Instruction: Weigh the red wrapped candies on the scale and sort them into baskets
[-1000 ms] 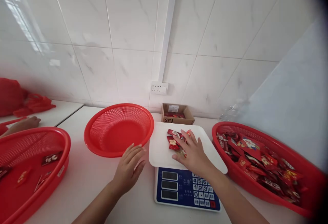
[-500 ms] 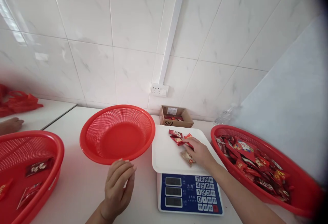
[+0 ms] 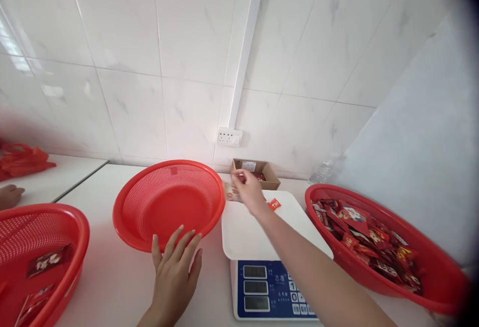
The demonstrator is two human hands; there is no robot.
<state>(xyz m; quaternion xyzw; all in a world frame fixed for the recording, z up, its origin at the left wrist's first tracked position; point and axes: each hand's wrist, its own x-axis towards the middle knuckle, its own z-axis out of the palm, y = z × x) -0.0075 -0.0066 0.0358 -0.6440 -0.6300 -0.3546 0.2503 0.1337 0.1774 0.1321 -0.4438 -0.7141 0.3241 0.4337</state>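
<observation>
My right hand (image 3: 249, 190) is closed on small snack packets over the far left corner of the scale's white tray (image 3: 247, 237). A beige packet (image 3: 229, 193) sticks out on its left, by the rim of the middle red basket (image 3: 123, 235), and a bit of dark red wrapper shows between the fingers. On the tray lies a small red packet (image 3: 274, 204), right of the wrist. My left hand (image 3: 175, 272) is open, fingers spread, at the near rim of that basket, whose visible inside holds no packets. Below the tray is the digital scale's blue panel (image 3: 275, 292), partly covered by my right forearm.
A red basket (image 3: 310, 212) full of snack packets stands on the right. Another red basket (image 3: 80, 262) with a few packets is at left. Behind the scale sits a cardboard box (image 3: 271, 177). Another person's hand (image 3: 10, 196) rests near a red bag (image 3: 26, 160).
My right hand has moved left and away from me across the tray, taking the beige packet and dark red packets with it. My left hand's fingers have spread.
</observation>
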